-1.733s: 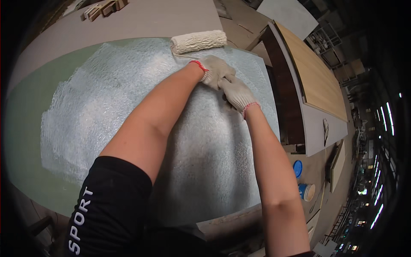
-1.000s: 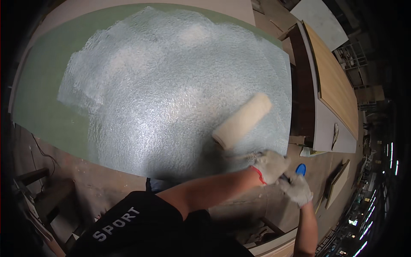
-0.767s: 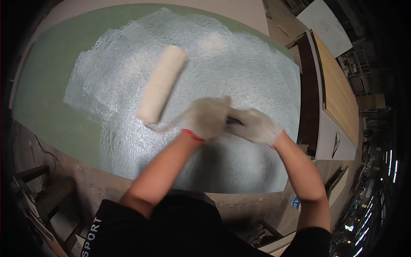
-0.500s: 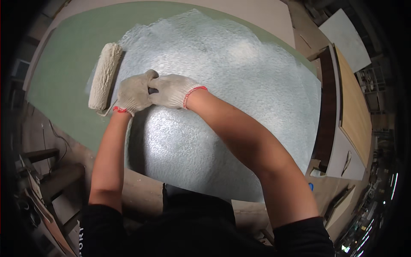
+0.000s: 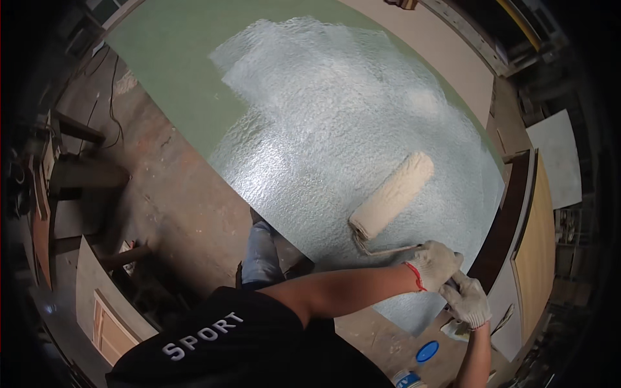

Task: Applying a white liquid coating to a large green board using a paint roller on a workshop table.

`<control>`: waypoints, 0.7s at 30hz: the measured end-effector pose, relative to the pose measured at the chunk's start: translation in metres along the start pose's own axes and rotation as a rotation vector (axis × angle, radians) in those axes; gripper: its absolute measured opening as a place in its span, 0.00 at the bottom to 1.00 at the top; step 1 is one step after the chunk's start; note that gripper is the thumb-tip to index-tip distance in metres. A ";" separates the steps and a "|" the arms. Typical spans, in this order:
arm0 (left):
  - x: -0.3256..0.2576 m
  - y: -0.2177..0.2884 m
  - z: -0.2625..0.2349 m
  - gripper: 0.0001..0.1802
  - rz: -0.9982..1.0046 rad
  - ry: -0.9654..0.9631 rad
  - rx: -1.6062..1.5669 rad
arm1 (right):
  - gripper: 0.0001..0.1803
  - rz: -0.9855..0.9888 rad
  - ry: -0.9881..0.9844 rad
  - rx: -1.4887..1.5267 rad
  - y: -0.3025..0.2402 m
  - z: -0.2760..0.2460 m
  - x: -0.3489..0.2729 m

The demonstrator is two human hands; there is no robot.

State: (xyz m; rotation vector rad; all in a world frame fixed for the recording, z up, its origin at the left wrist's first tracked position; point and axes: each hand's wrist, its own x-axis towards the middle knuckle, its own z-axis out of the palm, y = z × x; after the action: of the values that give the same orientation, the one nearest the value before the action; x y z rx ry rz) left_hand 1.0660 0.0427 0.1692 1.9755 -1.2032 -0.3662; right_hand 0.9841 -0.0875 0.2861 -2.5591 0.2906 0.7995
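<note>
Rolling: the step in hand looks to be spreading a glossy whitish coat (image 5: 323, 129) over the green board (image 5: 181, 71) with a roller (image 5: 393, 197).
Roller: its pale fluffy sleeve lies slantwise over the coated part, toward the board's right end; the thin wire frame (image 5: 391, 250) runs from its near end to the hands.
Left hand: gloved, closed round the grip just behind the wire frame.
Right hand (image 5: 468, 301): gloved too, clasping the rear of the same grip, just beside the left hand (image 5: 433, 264).
Bare green: a broad area at upper left and a strip along the far edge show no coat.
Next stroke: judging by those patches, it calls for an even push toward the bare green, both hands steering the sleeve flat.
Blue-and-white tub: on the floor (image 5: 187, 194), cut off by the lower border; its contents are probably the coating, but the tub (image 5: 406, 379) shows too little to tell.
Blue lid: apart from the tub, near it, a round blue lid (image 5: 427, 351) lies on the floor.
</note>
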 end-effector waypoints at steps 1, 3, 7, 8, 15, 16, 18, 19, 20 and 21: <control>-0.002 0.001 -0.003 0.26 0.007 -0.022 0.010 | 0.24 0.048 -0.034 -0.009 -0.003 -0.002 0.000; -0.005 -0.014 -0.023 0.28 0.008 -0.022 0.029 | 0.25 0.079 -0.063 -0.038 -0.030 -0.010 0.018; -0.043 -0.088 -0.091 0.25 -0.103 0.104 0.061 | 0.26 0.057 -0.153 -0.061 -0.124 -0.010 0.090; -0.057 -0.112 -0.117 0.24 -0.145 0.128 0.092 | 0.26 0.035 -0.178 -0.077 -0.156 -0.008 0.115; -0.185 -0.280 -0.323 0.23 -0.402 0.147 0.390 | 0.29 -0.529 -0.131 -0.156 -0.370 0.045 0.286; -0.200 -0.296 -0.351 0.23 -0.445 0.081 0.396 | 0.29 -0.542 -0.157 -0.151 -0.400 0.051 0.300; -0.234 -0.319 -0.389 0.24 -0.526 0.090 0.413 | 0.28 -0.568 -0.074 -0.159 -0.451 0.072 0.316; -0.236 -0.322 -0.396 0.24 -0.539 0.094 0.418 | 0.28 -0.581 -0.080 -0.159 -0.457 0.076 0.317; -0.243 -0.324 -0.399 0.24 -0.520 0.087 0.481 | 0.28 -0.581 -0.072 -0.163 -0.463 0.082 0.317; -0.248 -0.322 -0.398 0.24 -0.495 0.079 0.541 | 0.29 -0.575 -0.060 -0.169 -0.465 0.086 0.315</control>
State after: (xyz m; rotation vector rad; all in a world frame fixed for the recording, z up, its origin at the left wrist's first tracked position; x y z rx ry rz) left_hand 1.3758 0.5201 0.1555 2.7370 -0.7989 -0.2119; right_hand 1.3470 0.3413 0.2011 -2.5555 -0.5322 0.6913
